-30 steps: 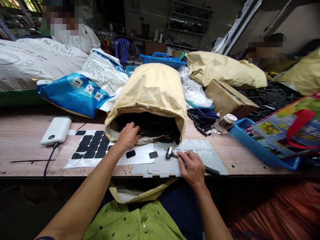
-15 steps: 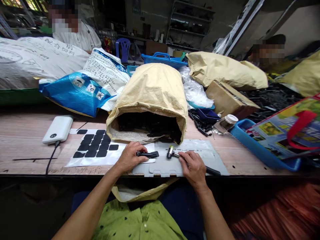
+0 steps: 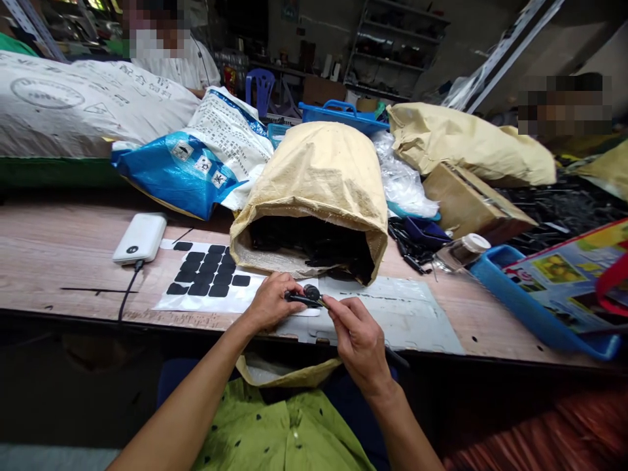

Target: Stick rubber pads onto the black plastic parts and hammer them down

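My left hand (image 3: pixel 273 301) pinches a slim black part (image 3: pixel 298 298) low over the front of the grey board (image 3: pixel 422 320). Closed around the handle of a small hammer (image 3: pixel 312 292) is my right hand (image 3: pixel 357 333); the hammer's head is at the black part, and whether they touch cannot be made out. Left of my hands, a white sheet (image 3: pixel 240 297) carries rows of black rounded pads (image 3: pixel 201 283). Behind both hands a tan sack (image 3: pixel 321 163) lies with its mouth towards me, dark pieces inside.
A white power bank (image 3: pixel 142 237) with a cable lies left. A glass jar (image 3: pixel 461 252), black parts (image 3: pixel 409 252) and a blue tray (image 3: pixel 530 301) are at the right. Blue-white (image 3: pixel 196 163) and tan bags (image 3: pixel 471 144) line the back. Two people sit beyond.
My right hand has brought the hammer left, over to the black part in my left hand. The whole view has shifted and tilted a little.
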Tool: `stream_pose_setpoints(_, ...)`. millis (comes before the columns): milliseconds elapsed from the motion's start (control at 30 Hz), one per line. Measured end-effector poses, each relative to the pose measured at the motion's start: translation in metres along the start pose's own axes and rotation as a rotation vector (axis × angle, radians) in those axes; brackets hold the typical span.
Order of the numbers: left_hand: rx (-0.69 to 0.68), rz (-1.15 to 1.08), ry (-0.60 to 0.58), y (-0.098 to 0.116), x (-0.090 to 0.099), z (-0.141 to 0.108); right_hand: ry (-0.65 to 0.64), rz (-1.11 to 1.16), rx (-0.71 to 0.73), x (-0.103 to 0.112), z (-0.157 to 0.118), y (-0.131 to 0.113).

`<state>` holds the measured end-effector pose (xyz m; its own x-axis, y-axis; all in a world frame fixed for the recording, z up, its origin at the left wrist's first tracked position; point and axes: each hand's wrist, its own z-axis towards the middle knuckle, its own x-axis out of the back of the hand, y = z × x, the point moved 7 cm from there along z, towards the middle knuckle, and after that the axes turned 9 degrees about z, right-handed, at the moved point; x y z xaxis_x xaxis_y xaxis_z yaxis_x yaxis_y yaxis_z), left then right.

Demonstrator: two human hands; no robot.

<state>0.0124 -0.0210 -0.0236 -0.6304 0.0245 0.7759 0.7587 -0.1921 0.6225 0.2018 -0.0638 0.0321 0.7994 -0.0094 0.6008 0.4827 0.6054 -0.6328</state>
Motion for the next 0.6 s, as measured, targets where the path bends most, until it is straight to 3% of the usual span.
stream_pose_setpoints(200, 0.002, 0.009, 0.007, -0.001, 0.001, 0.001, -0.048, -0.077, -0.024, -0.019, -0.002, 0.002)
stream_pose_setpoints(400, 0.009, -0.004, 0.009, 0.0, 0.001, 0.0, 0.053, -0.027, -0.035, 0.0, -0.004, 0.001)
stream_pose_setpoints(600, 0.017, 0.01, 0.019, 0.002, 0.002, 0.0, 0.019, -0.047, -0.062, 0.003, -0.011, 0.011)
